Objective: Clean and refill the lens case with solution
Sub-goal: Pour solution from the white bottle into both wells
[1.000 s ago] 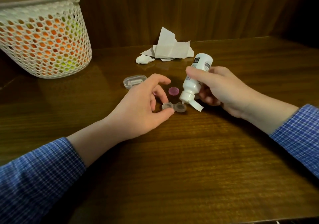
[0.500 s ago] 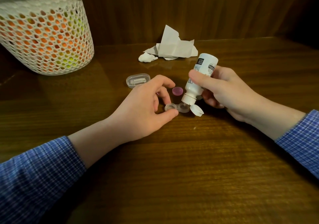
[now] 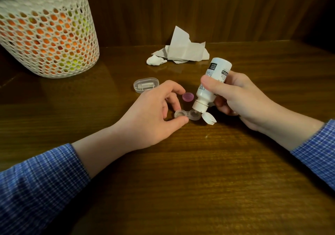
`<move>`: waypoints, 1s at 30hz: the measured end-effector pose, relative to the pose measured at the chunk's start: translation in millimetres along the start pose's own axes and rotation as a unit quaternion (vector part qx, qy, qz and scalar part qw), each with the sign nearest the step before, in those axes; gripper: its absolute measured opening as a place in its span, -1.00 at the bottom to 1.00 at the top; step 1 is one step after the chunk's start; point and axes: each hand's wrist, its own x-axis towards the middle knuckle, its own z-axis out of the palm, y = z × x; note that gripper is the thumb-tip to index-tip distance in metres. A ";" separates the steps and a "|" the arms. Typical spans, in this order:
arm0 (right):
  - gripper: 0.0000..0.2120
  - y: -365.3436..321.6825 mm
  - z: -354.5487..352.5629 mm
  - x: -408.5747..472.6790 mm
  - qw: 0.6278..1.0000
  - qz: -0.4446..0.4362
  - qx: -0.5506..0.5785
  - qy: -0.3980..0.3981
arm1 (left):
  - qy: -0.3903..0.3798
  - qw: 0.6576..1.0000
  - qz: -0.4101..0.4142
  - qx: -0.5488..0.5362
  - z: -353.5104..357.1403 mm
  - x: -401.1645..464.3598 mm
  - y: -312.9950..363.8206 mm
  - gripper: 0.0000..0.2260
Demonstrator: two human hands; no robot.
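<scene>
Left hand (image 3: 150,115) pinches the left well of the lens case (image 3: 187,114), pinning it flat on the bench (image 3: 199,171). Right hand (image 3: 241,97) grips the bottle (image 3: 212,84), tipped nozzle-down over the right well, flip cap (image 3: 208,118) hanging open. Pink lid (image 3: 187,96) just behind the case. Clear box (image 3: 146,85) further left, tissue (image 3: 181,50) at the back, basket (image 3: 47,35) far left.
</scene>
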 end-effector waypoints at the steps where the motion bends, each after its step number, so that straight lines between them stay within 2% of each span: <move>1: -0.74 0.2 0.1 0.0 1.000 -0.001 0.001 0.001 | 0.000 1.000 -0.001 0.000 0.0 0.0 0.0 -0.51; 30: -0.73 -0.9 -0.1 -0.8 1.000 0.004 0.004 -0.002 | -0.008 1.000 -0.008 -0.006 -0.5 0.9 -3.6 -0.50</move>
